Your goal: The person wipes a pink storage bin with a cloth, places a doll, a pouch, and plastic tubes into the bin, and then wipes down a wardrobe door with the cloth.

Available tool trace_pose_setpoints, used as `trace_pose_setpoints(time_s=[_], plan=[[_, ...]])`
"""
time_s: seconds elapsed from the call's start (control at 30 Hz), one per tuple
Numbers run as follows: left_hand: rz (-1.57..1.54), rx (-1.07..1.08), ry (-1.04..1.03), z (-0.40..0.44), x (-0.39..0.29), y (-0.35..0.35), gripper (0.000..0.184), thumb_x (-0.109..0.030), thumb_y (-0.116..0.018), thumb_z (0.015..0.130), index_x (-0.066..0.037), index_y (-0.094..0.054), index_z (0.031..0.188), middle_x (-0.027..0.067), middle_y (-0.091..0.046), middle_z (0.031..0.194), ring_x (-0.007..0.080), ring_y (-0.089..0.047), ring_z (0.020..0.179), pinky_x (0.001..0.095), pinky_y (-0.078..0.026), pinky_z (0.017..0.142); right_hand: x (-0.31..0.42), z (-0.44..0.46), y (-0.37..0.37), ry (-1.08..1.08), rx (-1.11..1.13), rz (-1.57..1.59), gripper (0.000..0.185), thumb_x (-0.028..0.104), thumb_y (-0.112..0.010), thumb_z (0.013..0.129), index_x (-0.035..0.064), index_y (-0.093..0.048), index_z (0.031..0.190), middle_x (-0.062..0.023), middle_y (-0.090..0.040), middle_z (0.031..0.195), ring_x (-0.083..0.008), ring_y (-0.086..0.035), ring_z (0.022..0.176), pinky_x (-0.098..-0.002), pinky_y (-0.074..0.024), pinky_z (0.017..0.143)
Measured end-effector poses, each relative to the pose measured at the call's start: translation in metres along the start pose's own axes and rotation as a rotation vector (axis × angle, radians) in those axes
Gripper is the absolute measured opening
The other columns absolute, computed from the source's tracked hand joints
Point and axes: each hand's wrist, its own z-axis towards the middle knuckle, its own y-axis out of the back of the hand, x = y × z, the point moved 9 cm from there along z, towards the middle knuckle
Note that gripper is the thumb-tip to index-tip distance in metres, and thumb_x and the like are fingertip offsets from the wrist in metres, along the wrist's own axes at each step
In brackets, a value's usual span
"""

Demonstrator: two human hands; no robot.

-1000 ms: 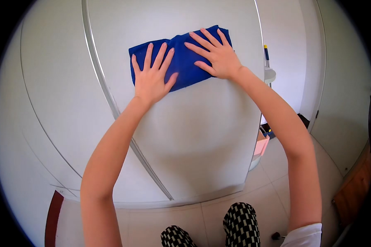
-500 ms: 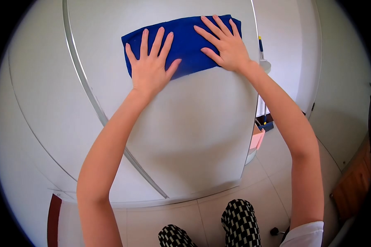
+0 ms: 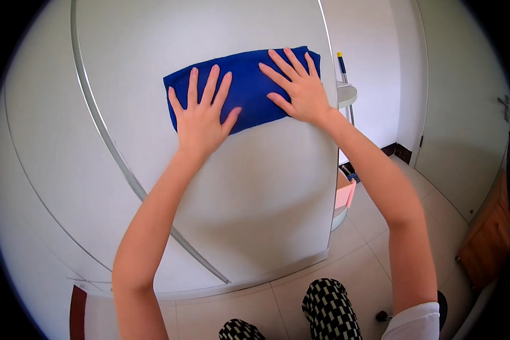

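A blue cloth (image 3: 249,85) lies flat against the upper part of a pale cabinet door (image 3: 249,187). On its left half, my left hand (image 3: 203,116) presses with fingers spread and thumb pointing right. My right hand (image 3: 300,90) is spread over the right end of the cloth, close to the door's right edge. Both palms reach past the cloth's lower border. Neither hand is curled around anything.
A metal strip (image 3: 105,133) runs down the door's left side. To the right are rounded shelves (image 3: 347,95), a yellow-tipped pole (image 3: 341,65), a pink bin (image 3: 344,192) and a grey door (image 3: 464,113). Wooden furniture (image 3: 487,238) stands at far right. My patterned trouser legs show below.
Both hands and the cloth have slid down the door together, and the cloth is a little nearer its right edge. My view has shifted slightly, showing the grey door's handle.
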Motion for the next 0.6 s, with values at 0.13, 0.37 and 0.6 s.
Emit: trace_pose_setpoints(time_s=[0.13,0.37,0.6], plan=[[-0.008,0.018,-0.004,0.0010,0.0028,-0.0041,0.067,-0.049,-0.056,0.089,-0.023,-0.037,0.149,0.0023,-0.029,0.157,0.0336,-0.021,0.145,0.0700,-0.016,0.107,-0.0011,0.0022,-0.0049,-0.008,0.017,0.003,0.059,0.048,-0.056,0.091,0.0293,-0.042,0.146,-0.0028,-0.033,0.156,-0.0305,-0.030,0.142,-0.0588,-0.0234,0.112],[-0.042,-0.002,-0.012,0.0047,0.0045,-0.0051,0.066,-0.048,-0.060,0.087,-0.023,-0.041,0.146,0.0014,-0.032,0.155,0.0335,-0.024,0.144,0.0724,-0.019,0.103,-0.0045,0.0082,-0.0068,0.018,0.041,0.019,0.058,0.048,-0.056,0.091,0.0308,-0.042,0.146,-0.0025,-0.033,0.156,-0.0301,-0.029,0.143,-0.0589,-0.0223,0.112],[-0.049,0.012,-0.027,0.0016,0.0034,-0.0057,0.068,-0.049,-0.060,0.087,-0.022,-0.040,0.146,0.0027,-0.030,0.155,0.0343,-0.023,0.144,0.0745,-0.017,0.102,-0.0037,0.0093,-0.0050,0.032,0.088,0.034,0.058,0.048,-0.056,0.092,0.0315,-0.043,0.145,-0.0012,-0.033,0.156,-0.0298,-0.027,0.144,-0.0591,-0.0200,0.114]])
